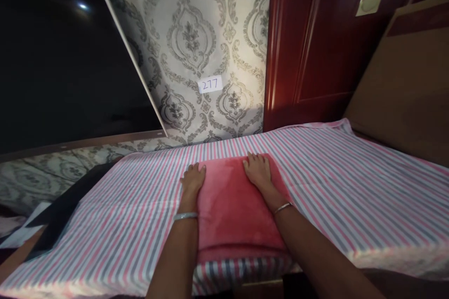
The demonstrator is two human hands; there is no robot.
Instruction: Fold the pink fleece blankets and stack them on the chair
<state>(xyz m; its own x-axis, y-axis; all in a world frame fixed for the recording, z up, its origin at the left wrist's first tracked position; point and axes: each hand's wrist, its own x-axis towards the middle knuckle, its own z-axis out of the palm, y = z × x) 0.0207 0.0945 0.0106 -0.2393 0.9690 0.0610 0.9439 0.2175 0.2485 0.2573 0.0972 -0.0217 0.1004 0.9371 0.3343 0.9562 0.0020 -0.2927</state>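
A folded coral-pink plush cloth (231, 205) lies flat on a striped sheet (140, 224), its folded near edge close to the front of the table. My left hand (192, 177) rests at the cloth's far left corner, fingers spread and palm down. Flat on the far right part of the cloth lies my right hand (257, 169), with its fingers stretched forward. Neither hand grips anything. The cloth's right edge is partly hidden by my right forearm.
A dark television screen (70, 65) hangs at the left on patterned wallpaper (192, 32). A paper label (210, 84) reading 277 is stuck there. A large cardboard box (407, 79) stands at the right, in front of dark red wood panelling (298, 46). Dark material (70, 205) lies at the left edge.
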